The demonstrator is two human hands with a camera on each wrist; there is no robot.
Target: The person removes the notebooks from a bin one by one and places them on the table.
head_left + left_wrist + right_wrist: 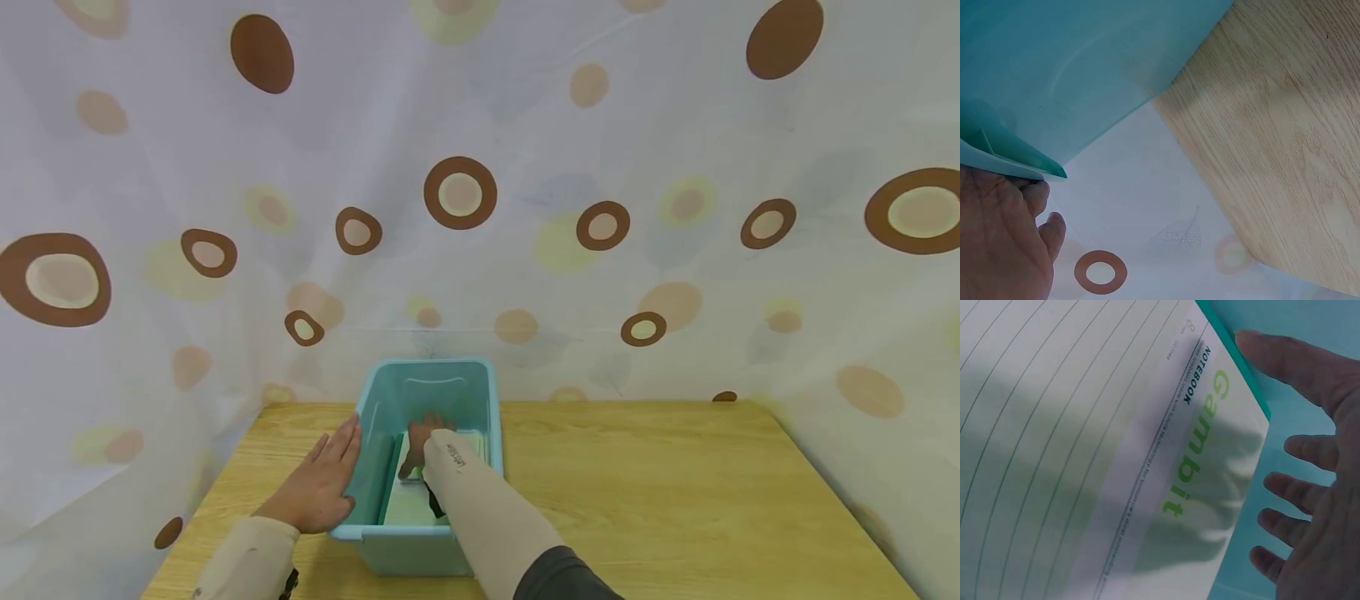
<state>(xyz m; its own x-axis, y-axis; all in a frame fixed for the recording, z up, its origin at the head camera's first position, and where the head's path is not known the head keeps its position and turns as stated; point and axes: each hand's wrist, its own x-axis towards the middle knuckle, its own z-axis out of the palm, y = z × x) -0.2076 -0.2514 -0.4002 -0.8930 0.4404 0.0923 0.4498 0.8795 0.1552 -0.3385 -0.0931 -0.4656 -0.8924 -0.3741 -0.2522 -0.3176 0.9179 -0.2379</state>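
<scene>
Notebook [1104, 450] inside a light-blue bin [416, 554], both hands loose

The right hand [420, 437] reaches down into the bin, fingers spread apart and gripping nothing; its thumb is at the notebook's green edge, though I cannot tell whether they touch. The left hand [322, 483] lies along the bin's left rim with fingers extended. The notebook's pale, ruled face, printed "Gambit" in green, is turned up. The bin stands on a wooden desk [675, 483], before a pale cloth [480, 283] patterned with brown rings.
</scene>
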